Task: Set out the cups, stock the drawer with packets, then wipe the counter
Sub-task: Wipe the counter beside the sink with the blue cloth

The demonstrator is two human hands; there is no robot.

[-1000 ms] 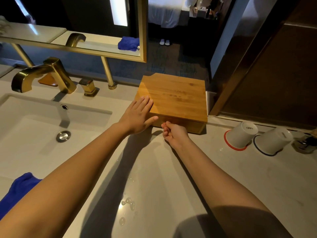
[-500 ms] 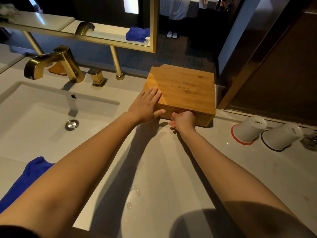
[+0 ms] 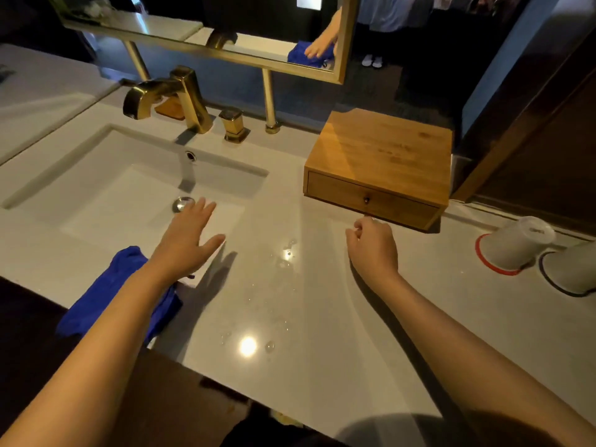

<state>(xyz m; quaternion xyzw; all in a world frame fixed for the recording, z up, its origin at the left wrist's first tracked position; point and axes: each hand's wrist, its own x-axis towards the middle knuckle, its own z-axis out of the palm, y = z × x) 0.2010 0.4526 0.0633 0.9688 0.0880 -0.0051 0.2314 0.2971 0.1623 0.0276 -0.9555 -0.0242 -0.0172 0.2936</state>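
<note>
A bamboo drawer box [image 3: 380, 156] stands at the back of the pale counter [image 3: 322, 317], its drawer [image 3: 371, 200] closed with a small dark knob. My right hand [image 3: 374, 248] hovers just in front of the drawer, fingers curled, nothing visible in it. My left hand [image 3: 188, 235] is spread open over the sink's front right corner, above a blue cloth [image 3: 119, 295] lying on the counter's front edge. Two white cups stand upside down at the right: one with a red rim [image 3: 512, 245], one with a dark blue rim [image 3: 577, 269].
A white sink [image 3: 129, 195] with a gold faucet [image 3: 167, 95] and a gold handle [image 3: 233, 124] fills the left. A gold-framed mirror [image 3: 225, 30] hangs behind. Water droplets [image 3: 285, 253] dot the counter's middle. A dark door frame [image 3: 516, 124] rises at the right.
Both hands have left the bamboo box. My left hand moved down-left over the sink edge and the cloth; my right hand drew back from the drawer front.
</note>
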